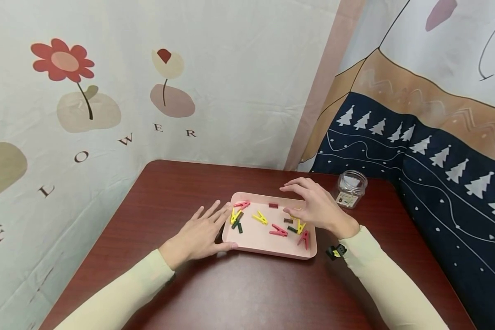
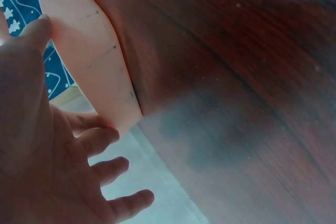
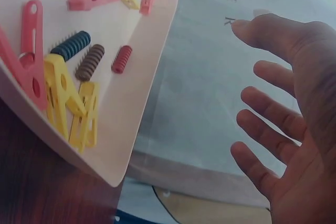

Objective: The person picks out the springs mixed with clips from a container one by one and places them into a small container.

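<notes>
Pale sleeves [image 1: 387,270] foremost, yellow clips [image 3: 65,98] lie below the right grip [image 1: 319,205].

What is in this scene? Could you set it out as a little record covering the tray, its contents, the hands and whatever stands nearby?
Tray: pale pink, on a reddish-brown table
Contents: pink clips, yellow clips, small ridged pieces in red, brown and dark green
Left hand: touching the tray's left side, fingers spread
Right hand: raised by the tray's right end, holding nothing
Nearby: clear jar with a label
</notes>
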The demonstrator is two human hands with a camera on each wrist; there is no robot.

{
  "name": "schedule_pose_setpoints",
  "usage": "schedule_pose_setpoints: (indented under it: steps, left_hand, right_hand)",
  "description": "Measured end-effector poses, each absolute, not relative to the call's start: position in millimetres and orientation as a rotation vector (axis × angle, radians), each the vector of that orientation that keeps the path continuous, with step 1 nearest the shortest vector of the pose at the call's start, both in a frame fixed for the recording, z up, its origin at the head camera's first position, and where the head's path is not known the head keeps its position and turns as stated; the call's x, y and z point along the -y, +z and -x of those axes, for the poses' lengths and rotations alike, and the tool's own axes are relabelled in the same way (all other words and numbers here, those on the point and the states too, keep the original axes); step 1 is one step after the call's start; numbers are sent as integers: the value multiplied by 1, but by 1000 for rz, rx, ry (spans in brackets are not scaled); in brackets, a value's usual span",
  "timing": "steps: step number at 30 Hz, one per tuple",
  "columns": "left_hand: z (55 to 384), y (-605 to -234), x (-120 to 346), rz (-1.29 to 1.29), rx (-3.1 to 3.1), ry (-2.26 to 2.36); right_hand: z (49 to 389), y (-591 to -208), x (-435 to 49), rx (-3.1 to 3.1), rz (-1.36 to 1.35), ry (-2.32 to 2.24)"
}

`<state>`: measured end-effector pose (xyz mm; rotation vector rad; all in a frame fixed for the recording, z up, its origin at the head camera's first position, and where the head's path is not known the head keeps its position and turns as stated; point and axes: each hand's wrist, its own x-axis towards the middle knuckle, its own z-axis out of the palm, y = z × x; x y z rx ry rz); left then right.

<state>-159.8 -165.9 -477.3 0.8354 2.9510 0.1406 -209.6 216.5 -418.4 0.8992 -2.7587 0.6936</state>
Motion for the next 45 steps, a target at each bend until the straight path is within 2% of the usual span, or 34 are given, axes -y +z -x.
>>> schedule_pose_setpoints:
  steps: [26, 45]
  left_hand:
    - [158, -479, 166, -833, -2940, 175]
    - [160, -478, 166, -830, -2943, 181]
  right_hand:
    - [219, -436, -166, 2858, -1153, 509]
    - [232, -443, -126, 2861, -1445, 330]
